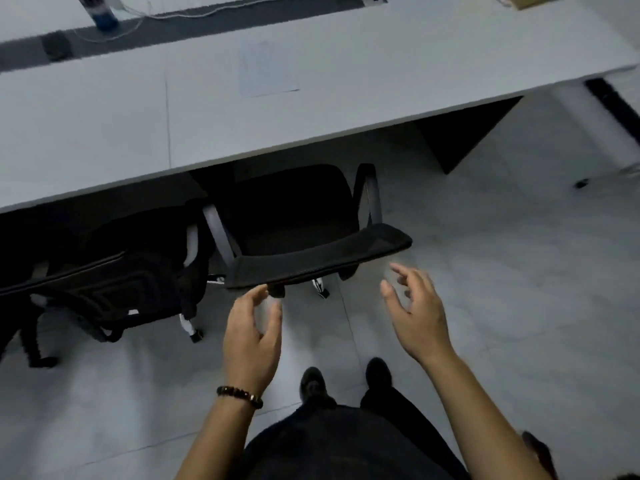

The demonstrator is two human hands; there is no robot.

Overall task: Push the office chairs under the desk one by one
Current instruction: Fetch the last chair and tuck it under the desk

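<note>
A black mesh office chair (318, 258) stands in front of me, its seat partly under the long white desk (104, 133) and its backrest top facing me. A second black chair (131, 271) stands to its left, also partly under the desk. My left hand (252, 341), with a bead bracelet at the wrist, hovers just below the backrest's left end, fingers apart, holding nothing. My right hand (415, 310) is open a little to the right of and below the backrest's right end, apart from it.
A sheet of paper (268, 69) lies on the desk. A blue cup (104, 13) and white cables sit at the far left. A dark desk panel (464, 136) and a white leg (602, 126) stand to the right. Grey floor tiles spread around my feet (346, 379).
</note>
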